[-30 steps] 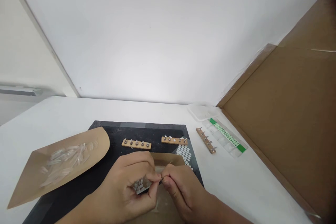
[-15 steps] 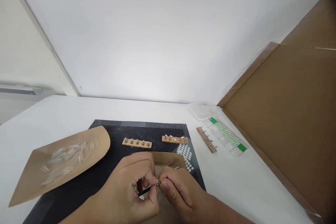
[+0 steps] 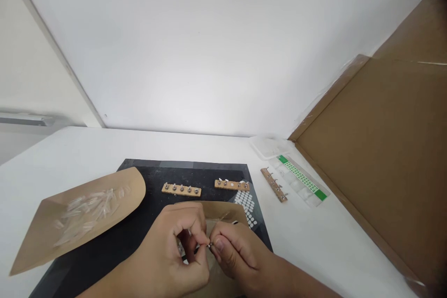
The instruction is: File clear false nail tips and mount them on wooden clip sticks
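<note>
My left hand (image 3: 181, 247) pinches a tiny shiny metal piece (image 3: 209, 245) between thumb and index fingertip. A thin black strip (image 3: 185, 257) shows behind those fingers; what it belongs to is hidden. Against the same metal piece, my right hand (image 3: 237, 251) is closed with thumb pressed on index finger. A small dark-and-white end (image 3: 235, 222) pokes out above its knuckles, the rest covered. Beneath both hands lies a brown paper piece (image 3: 223, 206). Beyond them are two cardboard strips, a left one (image 3: 181, 190) and a right one (image 3: 232, 185), each with small metal pieces standing on it.
A black mat (image 3: 150, 174) covers part of the white table. On the left, a brown paper sheet (image 3: 38, 237) carries clear plastic slivers. Small white pads (image 3: 244, 200) lie at right, beside another cardboard strip (image 3: 274, 185), a green-labelled clear box (image 3: 303, 179), a translucent tray (image 3: 267, 147) and a cardboard wall (image 3: 377, 149).
Both hands have barely shifted and still meet at the tiny metal piece. The whole view has slid very slightly.
</note>
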`<state>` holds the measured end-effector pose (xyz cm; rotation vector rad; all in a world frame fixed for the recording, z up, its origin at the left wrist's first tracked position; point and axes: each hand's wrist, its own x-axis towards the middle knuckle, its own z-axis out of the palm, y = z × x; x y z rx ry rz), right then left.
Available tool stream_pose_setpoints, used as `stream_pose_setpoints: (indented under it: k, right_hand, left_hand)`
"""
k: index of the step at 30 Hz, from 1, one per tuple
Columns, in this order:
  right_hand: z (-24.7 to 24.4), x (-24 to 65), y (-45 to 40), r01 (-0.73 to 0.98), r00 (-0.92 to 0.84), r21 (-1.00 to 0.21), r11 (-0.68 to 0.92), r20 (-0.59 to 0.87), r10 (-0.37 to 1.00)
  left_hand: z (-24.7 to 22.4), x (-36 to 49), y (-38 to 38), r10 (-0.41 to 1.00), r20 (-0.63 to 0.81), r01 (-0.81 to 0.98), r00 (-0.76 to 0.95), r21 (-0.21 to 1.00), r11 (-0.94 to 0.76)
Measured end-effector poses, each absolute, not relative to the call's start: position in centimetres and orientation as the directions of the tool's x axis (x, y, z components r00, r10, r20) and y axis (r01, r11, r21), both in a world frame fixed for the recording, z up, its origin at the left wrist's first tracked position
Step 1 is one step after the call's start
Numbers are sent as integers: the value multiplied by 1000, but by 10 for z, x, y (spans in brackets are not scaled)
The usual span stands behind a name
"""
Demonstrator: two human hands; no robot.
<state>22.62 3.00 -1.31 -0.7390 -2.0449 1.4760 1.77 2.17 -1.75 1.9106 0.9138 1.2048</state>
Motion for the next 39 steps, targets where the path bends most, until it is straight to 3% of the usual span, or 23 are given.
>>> stream_pose_setpoints:
  k: [8,13,18,22,26,39]
  right_hand:
    - [-16,228,29,86,-718,-996,-21,-77,692]
    - [-21,229,30,-21,-697,-991,-133,-81,712]
    - [-23,228,29,-117,-689,-970,-212,-74,721]
    - [-20,231,30,-64,-691,-987,-150,-65,720]
    - [-17,236,33,33,-708,-999,41,6,706]
    - [-8,237,34,48,-750,-972,231,118,651]
  left_hand:
    - [-29,18,23,885,348,125,309,908,-401]
    - [-31,19,25,893,337,54,298,928,-368]
    - [-36,16,25,913,188,-109,361,981,-158]
    - [-29,10,27,887,89,-128,453,991,-35]
    - [-17,7,30,865,-26,-26,501,999,45]
    - [-10,-3,33,787,2,-16,617,1000,10]
